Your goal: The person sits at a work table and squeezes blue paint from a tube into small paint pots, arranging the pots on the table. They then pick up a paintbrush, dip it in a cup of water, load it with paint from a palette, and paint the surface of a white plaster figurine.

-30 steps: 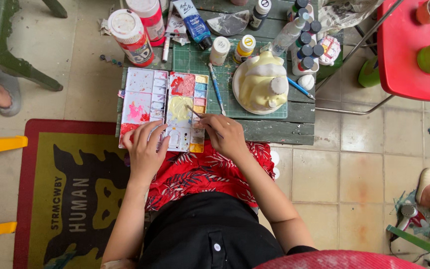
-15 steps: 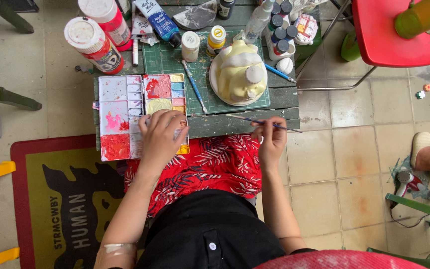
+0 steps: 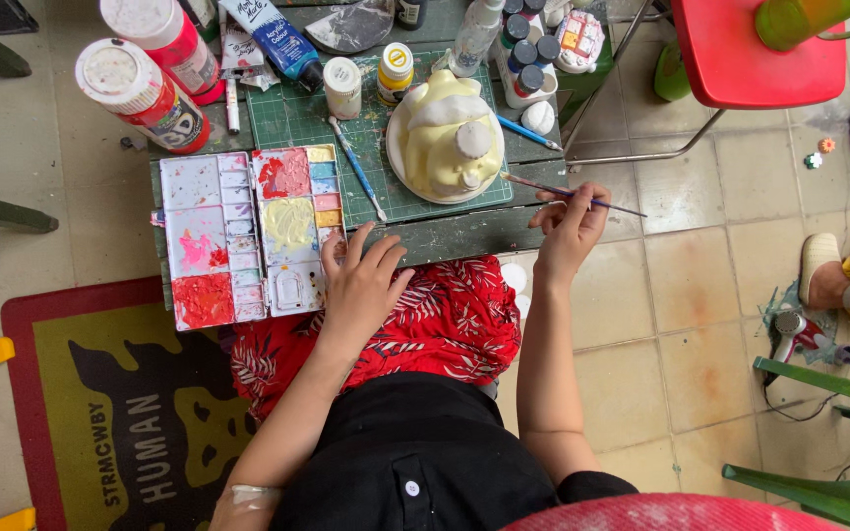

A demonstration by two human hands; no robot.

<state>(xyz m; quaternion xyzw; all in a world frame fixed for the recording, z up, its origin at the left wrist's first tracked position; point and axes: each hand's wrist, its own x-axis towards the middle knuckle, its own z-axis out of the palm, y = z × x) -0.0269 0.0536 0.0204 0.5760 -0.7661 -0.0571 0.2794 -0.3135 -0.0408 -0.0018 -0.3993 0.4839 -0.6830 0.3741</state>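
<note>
Paintbrush (image 3: pixel 573 194), thin with a blue handle, is pinched in the fingers (image 3: pixel 555 200) of our right hand (image 3: pixel 570 228), which are clamped on its middle; its tip points toward the pale yellow figurine (image 3: pixel 445 138) and stops just short of it. That figurine stands on a round white plate (image 3: pixel 397 169) on a green cutting mat (image 3: pixel 297 123), near the right edge of the surface (image 3: pixel 464 234). Our left hand (image 3: pixel 361 282) lies flat, fingers spread apart, resting on the lower right corner of the open paint palette (image 3: pixel 248 236), holding nothing. A second brush (image 3: pixel 356 169) lies on the mat between palette and figurine. Beyond it stand small paint bottles (image 3: pixel 395 71), a blue tube (image 3: pixel 273 34) and two large red jars (image 3: pixel 145 93). Our lap is covered in red patterned cloth (image 3: pixel 445 320), and a red chair (image 3: pixel 750 49) stands well apart to the right.
</note>
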